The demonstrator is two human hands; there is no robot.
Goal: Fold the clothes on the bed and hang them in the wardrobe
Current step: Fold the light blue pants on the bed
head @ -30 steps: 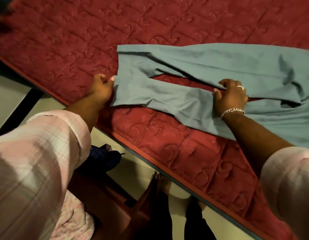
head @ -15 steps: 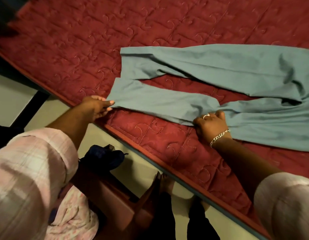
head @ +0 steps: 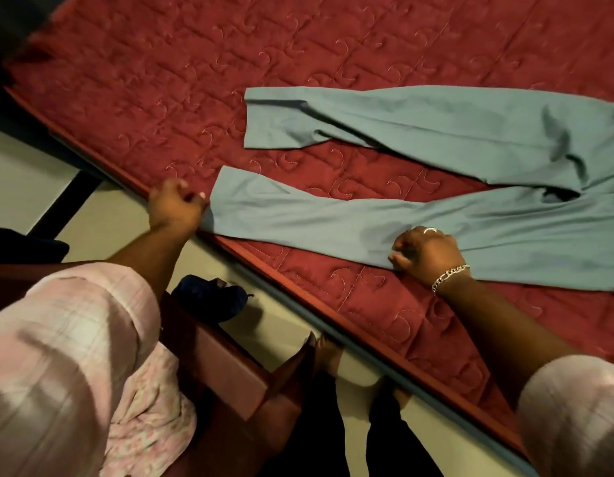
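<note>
Teal trousers (head: pixel 419 222) lie flat on bed (head: pixel 161 80), legs splayed; left hand (head: pixel 176 210) pinches near leg's hem, right hand (head: pixel 426 253) grips its lower edge mid-length, hands well apart, probably to lay it over the far leg.

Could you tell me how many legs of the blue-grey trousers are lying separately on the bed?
2. The far leg of the blue-grey fabric trousers lies higher on the dark red quilted bed cover; the near leg lies by the bed edge, gripped by both hands.
</note>
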